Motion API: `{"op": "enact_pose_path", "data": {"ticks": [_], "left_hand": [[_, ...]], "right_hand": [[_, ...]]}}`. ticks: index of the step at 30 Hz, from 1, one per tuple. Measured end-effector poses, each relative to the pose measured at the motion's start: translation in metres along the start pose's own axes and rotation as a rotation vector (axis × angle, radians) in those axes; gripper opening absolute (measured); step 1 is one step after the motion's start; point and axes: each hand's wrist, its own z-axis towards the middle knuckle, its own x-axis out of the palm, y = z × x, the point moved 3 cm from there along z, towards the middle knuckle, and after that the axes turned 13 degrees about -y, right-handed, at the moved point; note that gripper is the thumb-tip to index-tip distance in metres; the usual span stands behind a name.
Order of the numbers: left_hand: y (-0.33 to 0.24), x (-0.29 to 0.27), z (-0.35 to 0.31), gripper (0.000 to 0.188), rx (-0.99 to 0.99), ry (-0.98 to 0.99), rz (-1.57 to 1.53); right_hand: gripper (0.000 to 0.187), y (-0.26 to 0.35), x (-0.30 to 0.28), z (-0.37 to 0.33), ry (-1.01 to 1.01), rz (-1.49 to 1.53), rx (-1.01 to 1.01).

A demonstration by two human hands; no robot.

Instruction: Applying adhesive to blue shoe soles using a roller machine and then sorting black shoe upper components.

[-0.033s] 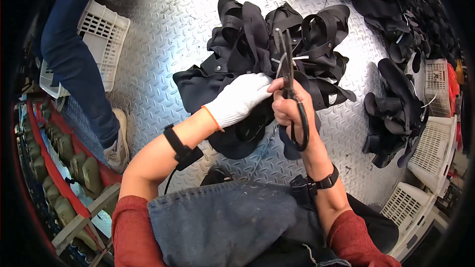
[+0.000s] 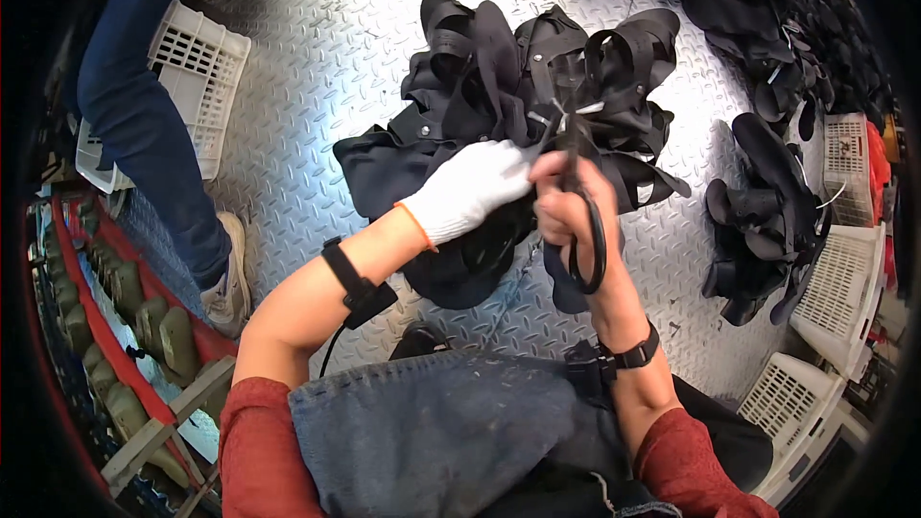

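Note:
A heaped bundle of black strapped pieces with metal snaps, like shoe uppers (image 2: pixel 480 67), lies on the floor before me. A thin white tie (image 2: pixel 587 108) shows at its middle. My left hand (image 2: pixel 475 187), in a white knit glove with an orange cuff, rests on the bundle with its fingers closed; what they pinch is hidden. Just right of it my bare right hand (image 2: pixel 573 206) grips black-handled scissors (image 2: pixel 597 245). Their blades point away from me, over the bundle near the tie, and are smeared by motion.
Metal tread-plate floor (image 2: pixel 307 86) lies all around. More black pieces (image 2: pixel 767 211) are piled at the right, beside white plastic crates (image 2: pixel 835 288). At the left stand another white crate (image 2: pixel 206 86), a person's leg (image 2: pixel 144 125) and a red rack (image 2: pixel 106 288) of olive-coloured forms.
My right hand has shifted slightly to the right with the scissors, whose blades are now blurred. My left hand has hardly moved. The bundle stays in place.

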Motion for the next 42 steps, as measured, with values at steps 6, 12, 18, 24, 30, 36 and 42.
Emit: {"op": "enact_pose_path", "data": {"ticks": [6, 12, 18, 24, 30, 36, 42], "left_hand": [[0.036, 0.026, -0.012, 0.022, 0.133, 0.051, 0.240], [0.102, -0.031, 0.062, 0.029, 0.269, -0.152, 0.477], [0.051, -0.060, 0.030, 0.071, -0.460, -0.441, 0.541], [0.027, -0.044, -0.094, 0.050, -0.276, 0.075, 0.530], [0.021, -0.094, -0.095, 0.079, -0.442, -0.033, 0.409], [0.106, -0.065, -0.104, 0.057, -0.868, -0.074, 0.370], [0.063, -0.124, -0.095, 0.019, -0.445, 0.022, -0.010]], "right_hand": [[0.029, 0.175, -0.028, -0.012, -0.078, -0.060, -0.645], [0.026, 0.017, -0.281, -0.069, -0.518, -1.462, -0.107], [0.047, -0.081, -0.383, -0.170, -0.688, -1.827, 0.217], [0.077, -0.046, -0.153, -0.046, -0.223, -1.062, 0.073], [0.092, -0.148, -0.010, 0.009, -0.145, -1.396, -0.233], [0.069, -0.121, -0.047, 0.018, -0.068, -1.188, -0.329], [0.036, 0.019, -0.119, -0.008, -0.137, -0.942, 0.029]]}}
